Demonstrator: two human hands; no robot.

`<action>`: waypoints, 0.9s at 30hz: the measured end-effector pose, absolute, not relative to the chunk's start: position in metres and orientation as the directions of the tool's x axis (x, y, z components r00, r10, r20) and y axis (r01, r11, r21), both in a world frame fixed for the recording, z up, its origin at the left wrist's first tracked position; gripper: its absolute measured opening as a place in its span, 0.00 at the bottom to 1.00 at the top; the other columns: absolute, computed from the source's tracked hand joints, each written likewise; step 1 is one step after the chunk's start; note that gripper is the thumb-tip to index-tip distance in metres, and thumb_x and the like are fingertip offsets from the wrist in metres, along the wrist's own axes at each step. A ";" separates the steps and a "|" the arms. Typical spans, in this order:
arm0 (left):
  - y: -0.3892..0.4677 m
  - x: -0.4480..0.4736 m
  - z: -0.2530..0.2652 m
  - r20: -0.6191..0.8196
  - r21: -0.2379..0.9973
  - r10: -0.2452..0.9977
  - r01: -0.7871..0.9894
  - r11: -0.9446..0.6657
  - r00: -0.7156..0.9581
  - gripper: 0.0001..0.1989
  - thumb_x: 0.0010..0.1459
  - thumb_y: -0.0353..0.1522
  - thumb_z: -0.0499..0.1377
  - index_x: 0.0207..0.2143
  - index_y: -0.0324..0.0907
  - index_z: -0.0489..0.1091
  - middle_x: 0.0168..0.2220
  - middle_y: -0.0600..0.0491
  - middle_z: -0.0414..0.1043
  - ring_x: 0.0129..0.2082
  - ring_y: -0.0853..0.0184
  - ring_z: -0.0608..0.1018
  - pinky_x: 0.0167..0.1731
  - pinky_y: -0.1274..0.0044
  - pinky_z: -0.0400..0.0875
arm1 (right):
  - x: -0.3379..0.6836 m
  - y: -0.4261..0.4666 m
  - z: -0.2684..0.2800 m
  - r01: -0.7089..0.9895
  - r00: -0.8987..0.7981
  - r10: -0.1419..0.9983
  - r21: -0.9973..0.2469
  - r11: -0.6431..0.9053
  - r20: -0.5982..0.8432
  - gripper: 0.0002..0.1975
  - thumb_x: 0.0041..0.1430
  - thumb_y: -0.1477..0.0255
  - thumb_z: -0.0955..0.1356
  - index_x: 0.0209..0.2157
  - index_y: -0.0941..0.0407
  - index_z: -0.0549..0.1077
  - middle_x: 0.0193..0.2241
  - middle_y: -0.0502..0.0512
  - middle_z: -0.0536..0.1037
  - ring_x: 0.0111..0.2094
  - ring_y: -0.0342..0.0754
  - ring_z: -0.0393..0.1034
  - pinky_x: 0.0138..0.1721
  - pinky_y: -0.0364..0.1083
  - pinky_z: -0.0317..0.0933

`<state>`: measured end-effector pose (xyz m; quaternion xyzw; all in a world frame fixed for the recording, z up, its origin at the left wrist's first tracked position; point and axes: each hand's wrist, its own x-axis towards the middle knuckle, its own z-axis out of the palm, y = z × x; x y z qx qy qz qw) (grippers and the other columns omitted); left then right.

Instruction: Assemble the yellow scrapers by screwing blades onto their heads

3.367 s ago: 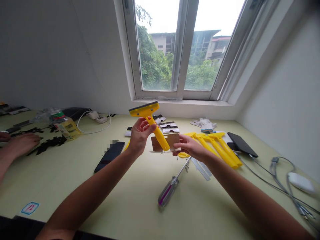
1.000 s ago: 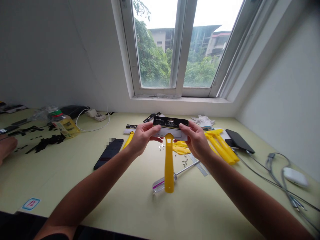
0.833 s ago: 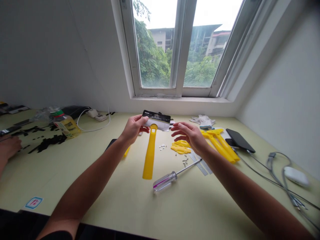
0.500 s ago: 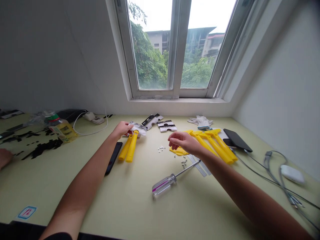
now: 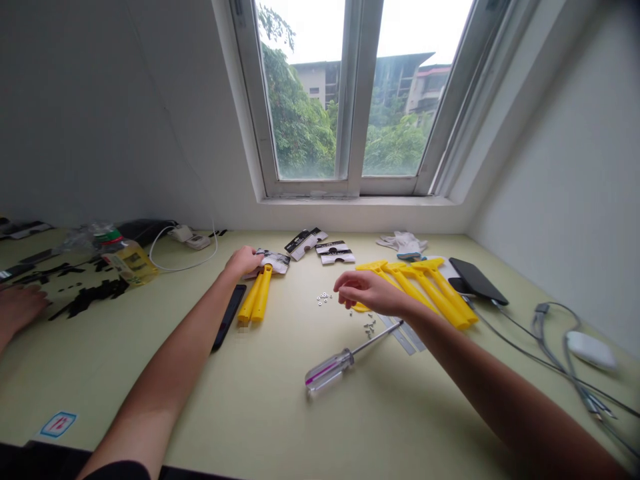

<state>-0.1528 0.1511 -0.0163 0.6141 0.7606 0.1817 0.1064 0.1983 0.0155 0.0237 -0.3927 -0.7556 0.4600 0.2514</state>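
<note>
At the back left of the table, my left hand has its fingers closed on the covered head of a yellow-handled scraper. A second yellow handle lies right beside it. Black-and-white card packaging covers their heads, so the exact grip is partly hidden. My right hand hovers with loosely bent fingers, nothing visible in it, over a yellow plate. Small nuts lie left of it and screws below. A clear-handled screwdriver rests in front, its shaft reaching flat metal strips.
Several yellow scrapers lie right of my right hand, near a black phone and grey cables. Another phone lies by my left forearm. Cards and gloves sit behind. Another person's hand is at far left.
My left hand has brought its scraper down and slightly left, against the other handle. My right hand has barely shifted. The other person's hand has come further into view.
</note>
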 end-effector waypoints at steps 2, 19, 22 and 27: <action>0.151 -0.153 -0.019 0.064 0.383 0.969 0.903 0.196 -0.238 0.18 0.47 0.41 0.61 0.38 0.39 0.75 0.43 0.37 0.76 0.46 0.48 0.76 0.39 0.68 0.67 | 0.199 0.015 0.024 0.375 -0.572 0.820 -0.886 0.273 0.011 0.10 0.58 0.63 0.66 0.35 0.56 0.72 0.29 0.54 0.78 0.30 0.45 0.73 0.30 0.45 0.66; 0.070 -0.064 0.017 0.240 0.388 0.939 0.863 -0.324 0.245 0.15 0.58 0.42 0.53 0.39 0.45 0.75 0.36 0.49 0.76 0.34 0.61 0.76 0.33 0.74 0.65 | 0.267 0.053 0.028 0.839 -0.387 0.922 -0.425 0.340 -0.027 0.10 0.55 0.68 0.65 0.36 0.54 0.77 0.37 0.56 0.80 0.36 0.50 0.74 0.37 0.47 0.65; 0.031 -0.025 0.012 0.085 0.433 0.834 0.734 -0.523 0.545 0.20 0.58 0.47 0.52 0.39 0.45 0.75 0.34 0.49 0.77 0.33 0.61 0.76 0.30 0.74 0.63 | 0.284 0.058 0.029 0.897 -0.375 0.916 -0.306 0.319 -0.144 0.11 0.53 0.69 0.67 0.37 0.53 0.79 0.39 0.56 0.81 0.38 0.51 0.74 0.38 0.46 0.64; -0.022 0.012 0.000 -0.144 0.323 0.674 0.678 -0.660 0.724 0.31 0.50 0.59 0.51 0.39 0.44 0.73 0.32 0.45 0.75 0.33 0.57 0.76 0.27 0.73 0.61 | 0.308 0.063 0.031 0.979 -0.167 0.976 -0.139 0.147 -0.143 0.13 0.52 0.66 0.66 0.36 0.57 0.79 0.38 0.62 0.80 0.36 0.54 0.74 0.33 0.46 0.62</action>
